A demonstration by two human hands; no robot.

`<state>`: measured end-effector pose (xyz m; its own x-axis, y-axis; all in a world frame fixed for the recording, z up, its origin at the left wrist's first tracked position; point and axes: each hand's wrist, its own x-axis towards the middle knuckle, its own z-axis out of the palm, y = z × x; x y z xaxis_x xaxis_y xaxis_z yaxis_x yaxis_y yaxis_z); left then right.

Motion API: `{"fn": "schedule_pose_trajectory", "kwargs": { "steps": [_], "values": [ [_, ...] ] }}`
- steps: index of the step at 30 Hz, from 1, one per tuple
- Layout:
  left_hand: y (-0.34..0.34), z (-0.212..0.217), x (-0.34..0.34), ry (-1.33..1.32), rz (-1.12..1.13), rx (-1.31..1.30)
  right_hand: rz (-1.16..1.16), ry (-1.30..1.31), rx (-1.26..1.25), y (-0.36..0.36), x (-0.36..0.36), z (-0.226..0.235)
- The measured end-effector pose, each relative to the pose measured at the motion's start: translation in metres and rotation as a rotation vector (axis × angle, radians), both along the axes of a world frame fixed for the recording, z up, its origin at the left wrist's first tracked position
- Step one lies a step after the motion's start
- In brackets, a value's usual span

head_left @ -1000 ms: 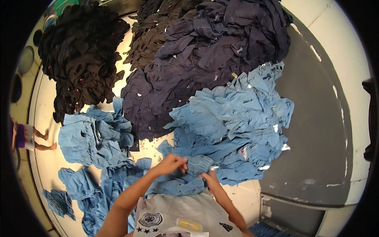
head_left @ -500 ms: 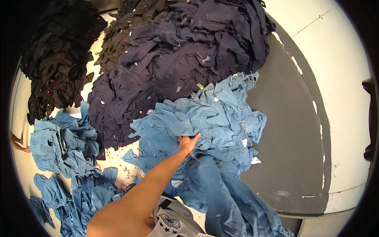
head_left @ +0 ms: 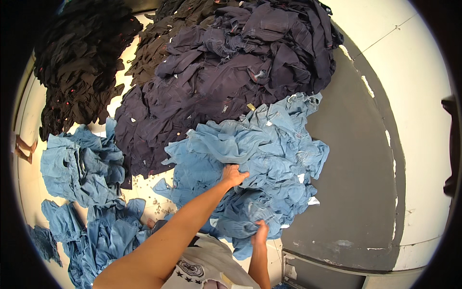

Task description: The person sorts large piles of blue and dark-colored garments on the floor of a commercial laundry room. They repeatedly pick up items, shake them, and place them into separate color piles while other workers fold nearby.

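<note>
Clothes sat mostly sorted on the floor [head_left: 33, 192] by colour; left hand [head_left: 234, 174] and right hand [head_left: 260, 232] both gripped the light-blue pile [head_left: 260, 159], still unsorted.

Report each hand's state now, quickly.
Left hand: closed, grip on the light blue garment pile.
Right hand: pressed into the same pile's lower edge; whether it grips cloth cannot be told.
</note>
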<state>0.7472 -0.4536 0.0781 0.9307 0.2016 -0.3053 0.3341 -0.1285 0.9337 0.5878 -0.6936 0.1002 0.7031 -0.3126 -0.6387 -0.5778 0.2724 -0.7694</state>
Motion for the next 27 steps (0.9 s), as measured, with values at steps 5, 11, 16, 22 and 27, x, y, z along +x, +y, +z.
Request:
{"fn": "schedule_pose_trajectory", "kwargs": {
  "steps": [5, 11, 16, 22, 27],
  "values": [
    [-0.010, 0.076, -0.087, -0.388, 0.005, -0.268, -0.102, -0.012, 0.030, -0.008, -0.034, -0.008],
    [0.086, 0.136, -0.179, -0.241, 0.337, -0.651, -0.084, -0.069, 0.191, -0.041, -0.029, 0.020],
    [0.180, 0.173, -0.263, -0.343, 0.639, -0.768, 0.074, -0.032, 0.195, 0.001, 0.018, 0.021],
    [0.237, 0.216, -0.399, -0.648, 1.181, -0.899, 0.257, -0.085, 0.082, 0.073, 0.063, 0.065],
    [0.274, 0.221, -0.503, -0.673, 1.371, -0.566, 0.449, -0.096, 0.063, 0.170, 0.040, 0.101]
  ]
}}
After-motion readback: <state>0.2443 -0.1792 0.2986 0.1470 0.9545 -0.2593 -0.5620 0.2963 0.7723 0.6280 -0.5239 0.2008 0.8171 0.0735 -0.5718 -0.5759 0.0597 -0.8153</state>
